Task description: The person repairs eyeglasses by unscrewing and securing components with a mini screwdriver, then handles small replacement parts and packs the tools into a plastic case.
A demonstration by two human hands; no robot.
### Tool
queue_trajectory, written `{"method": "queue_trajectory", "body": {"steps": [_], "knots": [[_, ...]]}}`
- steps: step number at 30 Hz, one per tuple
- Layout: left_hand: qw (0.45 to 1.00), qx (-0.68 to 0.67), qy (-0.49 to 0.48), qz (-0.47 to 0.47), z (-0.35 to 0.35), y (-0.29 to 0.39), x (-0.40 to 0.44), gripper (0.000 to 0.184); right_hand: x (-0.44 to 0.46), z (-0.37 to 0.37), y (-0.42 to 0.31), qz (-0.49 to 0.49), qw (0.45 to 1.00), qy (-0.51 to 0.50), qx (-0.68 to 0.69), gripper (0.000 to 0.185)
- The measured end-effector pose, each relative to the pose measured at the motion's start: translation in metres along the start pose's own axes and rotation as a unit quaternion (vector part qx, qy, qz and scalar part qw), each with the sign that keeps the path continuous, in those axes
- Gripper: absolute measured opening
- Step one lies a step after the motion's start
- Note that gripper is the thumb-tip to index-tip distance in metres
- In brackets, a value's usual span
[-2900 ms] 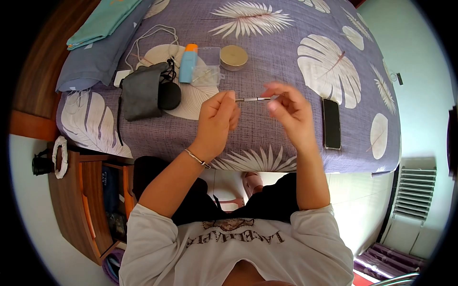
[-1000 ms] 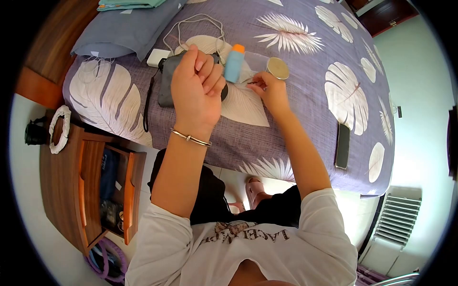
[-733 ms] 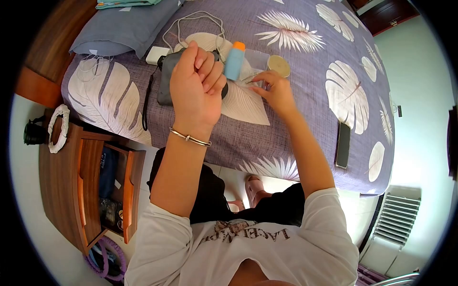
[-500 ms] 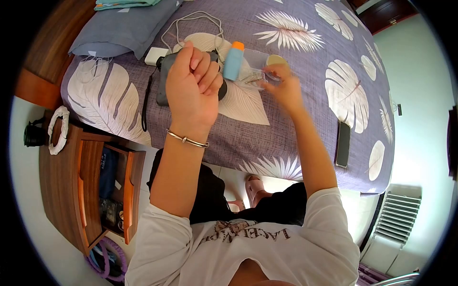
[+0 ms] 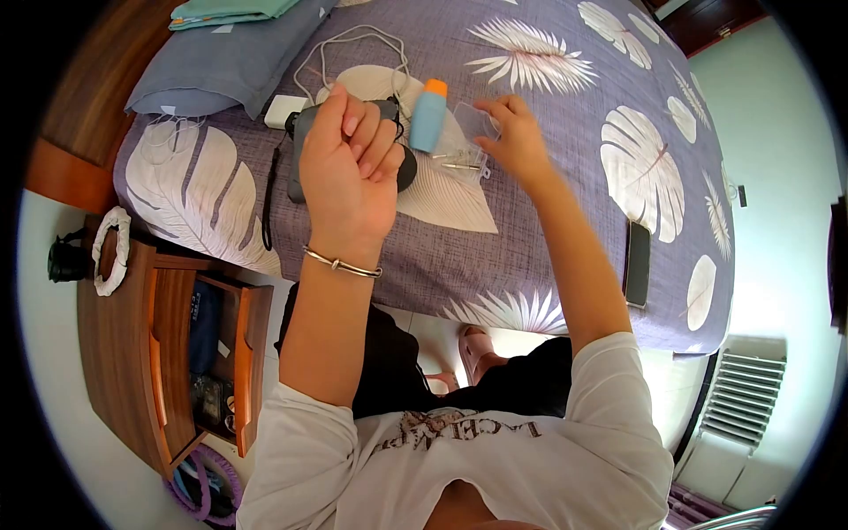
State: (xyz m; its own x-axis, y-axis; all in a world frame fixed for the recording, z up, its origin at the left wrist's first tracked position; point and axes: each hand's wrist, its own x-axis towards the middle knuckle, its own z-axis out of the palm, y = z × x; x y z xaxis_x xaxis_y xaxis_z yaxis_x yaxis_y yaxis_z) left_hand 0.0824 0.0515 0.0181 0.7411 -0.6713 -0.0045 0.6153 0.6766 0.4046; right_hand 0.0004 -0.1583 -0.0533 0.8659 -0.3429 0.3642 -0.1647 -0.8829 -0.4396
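Note:
My left hand is raised palm up above a dark grey bag or case, its fingers curled in and nothing visible in them. A metal bangle circles that wrist. Farther right, my right hand has thumb and fingers bent around the edge of the raised lid of a clear plastic box. The small clear box lies on the bed with thin pieces inside that I cannot name. A light-blue bottle with an orange cap lies between the hands.
A white charger with a looping cable lies at the back left, near a grey pillow. A phone rests at the bed's right edge. Beside the bed, at left, a nightstand drawer stands pulled out.
The round yellowish item at my right fingers no longer shows. My right hand has moved slightly left and up, to the clear lid. The left hand stays curled.

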Motion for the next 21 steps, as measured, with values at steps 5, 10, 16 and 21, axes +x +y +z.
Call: {"method": "queue_trajectory", "body": {"steps": [5, 10, 16, 21], "knots": [[1.0, -0.009, -0.001, -0.003, -0.001, 0.0, 0.0, 0.03, -0.006, 0.003, 0.0, -0.008, 1.0, 0.018, -0.012, 0.047], [1.0, 0.008, 0.0, -0.003, -0.003, -0.003, 0.001, 0.03, -0.02, -0.005, -0.005, 0.009, 1.0, 0.015, 0.004, 0.037], [0.952, 0.25, 0.012, -0.174, -0.004, -0.048, -0.003, 0.028, -0.048, -0.033, 0.018, 0.034, 0.999, 0.002, 0.023, 0.033], [0.689, 0.693, -0.202, 0.063, -0.028, -0.091, -0.001, 0.027, -0.069, -0.032, 0.049, 0.014, 0.997, 0.024, 0.077, 0.036]]}}
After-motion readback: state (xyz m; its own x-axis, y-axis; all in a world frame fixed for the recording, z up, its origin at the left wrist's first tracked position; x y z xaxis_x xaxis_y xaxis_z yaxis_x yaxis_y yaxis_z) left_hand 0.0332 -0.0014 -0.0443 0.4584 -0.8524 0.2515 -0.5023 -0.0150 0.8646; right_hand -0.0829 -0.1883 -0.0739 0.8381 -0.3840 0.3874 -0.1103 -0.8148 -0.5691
